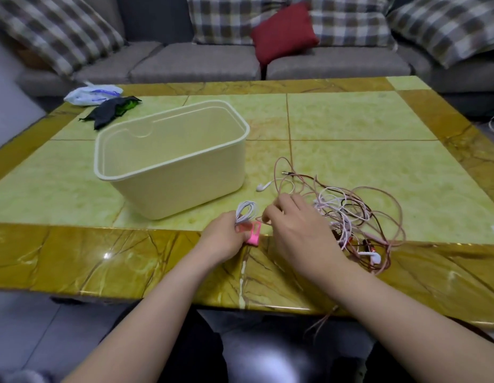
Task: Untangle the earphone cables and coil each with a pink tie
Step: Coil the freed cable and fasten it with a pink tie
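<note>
My left hand (222,236) grips a small coil of white earphone cable (245,211) together with a pink tie (254,234) that sticks out to its right. My right hand (292,230) is just beside it, its fingertips pinched at the tie's upper end; a thin cable strand runs by them. To the right lies a tangled heap of pink, white and dark earphone cables (348,214), partly hidden behind my right hand. One white earbud (263,187) rests on the table above my hands, another earbud (374,257) lies near the table's front edge.
A cream plastic bin (171,172) stands open on the green and gold table (364,120), left of the cables. A white plastic bag (92,95) and a dark crumpled bag (110,110) lie at the far left. A sofa with cushions runs behind the table.
</note>
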Motion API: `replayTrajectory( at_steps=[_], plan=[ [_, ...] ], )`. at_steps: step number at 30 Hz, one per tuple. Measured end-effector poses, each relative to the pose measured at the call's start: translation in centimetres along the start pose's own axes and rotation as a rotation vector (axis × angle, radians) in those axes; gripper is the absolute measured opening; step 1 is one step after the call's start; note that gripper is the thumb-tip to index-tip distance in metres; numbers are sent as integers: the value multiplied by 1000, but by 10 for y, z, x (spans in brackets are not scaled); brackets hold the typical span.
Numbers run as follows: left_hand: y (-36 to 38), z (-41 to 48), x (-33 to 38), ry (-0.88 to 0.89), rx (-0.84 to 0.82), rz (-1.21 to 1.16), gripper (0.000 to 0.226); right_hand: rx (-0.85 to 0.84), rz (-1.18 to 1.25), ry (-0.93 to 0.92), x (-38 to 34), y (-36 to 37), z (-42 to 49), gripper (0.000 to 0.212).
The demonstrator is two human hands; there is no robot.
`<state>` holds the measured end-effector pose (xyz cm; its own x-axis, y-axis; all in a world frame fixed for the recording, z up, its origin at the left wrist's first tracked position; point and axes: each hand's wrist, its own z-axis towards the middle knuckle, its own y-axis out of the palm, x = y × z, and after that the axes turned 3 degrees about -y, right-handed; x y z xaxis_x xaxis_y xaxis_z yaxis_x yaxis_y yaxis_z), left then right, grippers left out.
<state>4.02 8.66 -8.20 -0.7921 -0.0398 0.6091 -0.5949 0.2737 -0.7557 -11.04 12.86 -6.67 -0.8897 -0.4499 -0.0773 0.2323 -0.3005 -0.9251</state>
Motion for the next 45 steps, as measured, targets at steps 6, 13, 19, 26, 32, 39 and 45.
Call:
replayTrajectory(
  at_steps=[6, 13, 19, 26, 32, 39, 45],
  plan=[
    [-2, -5, -4, 6, -35, 56, 24, -228, 178, 142, -5, 8, -2, 22],
    [-6, -11, -1, 67, -14, 96, 18, -115, 200, 163, -2, 0, -6, 10],
    [-4, -12, -4, 135, 3, 111, 35, -225, 367, 220, -12, 6, -12, 18],
    [-1, -14, -5, 186, -21, -51, 27, -222, 479, 283, -7, 13, -10, 34],
    [-2, -13, -10, 197, -118, -202, 32, -186, 606, 274, 2, 11, -9, 16],
    [-3, -10, -12, 222, -152, -210, 15, -218, 706, 301, 6, 12, -7, 19],
    [-4, -10, -14, 210, -210, -288, 13, -170, 653, 244, 6, 10, -9, 18]
  ],
)
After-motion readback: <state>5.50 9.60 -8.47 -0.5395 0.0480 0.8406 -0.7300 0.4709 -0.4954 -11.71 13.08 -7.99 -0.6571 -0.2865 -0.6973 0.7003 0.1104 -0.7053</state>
